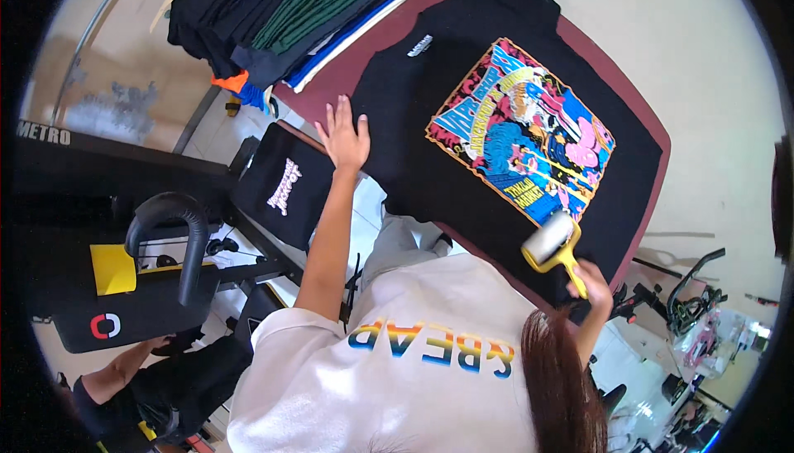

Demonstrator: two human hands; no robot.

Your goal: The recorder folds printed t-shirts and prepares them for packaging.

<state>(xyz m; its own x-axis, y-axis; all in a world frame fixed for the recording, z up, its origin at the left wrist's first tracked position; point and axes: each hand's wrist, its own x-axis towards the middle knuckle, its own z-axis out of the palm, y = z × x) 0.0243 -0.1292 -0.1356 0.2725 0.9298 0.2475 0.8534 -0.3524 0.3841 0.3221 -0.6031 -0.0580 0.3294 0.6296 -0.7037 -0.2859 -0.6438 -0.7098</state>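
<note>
A black T-shirt (463,155) lies spread on a dark red table (322,101), with a colourful printed picture (525,126) on its front. My left hand (345,140) is open, fingers spread, at the shirt's left edge. In my right hand (594,281) is a lint roller (550,236) with a yellow handle and a white roll, the fingers wrapped round the handle. The roll is over the shirt near the print's lower corner; whether it touches the cloth I cannot tell.
A stack of folded shirts (289,14) lies on the table's far left. Below it is a black padded seat with a pink-and-white print (277,184). Exercise equipment (169,238) stands at left, where another person (124,378) sits low. Clutter (695,329) fills the right.
</note>
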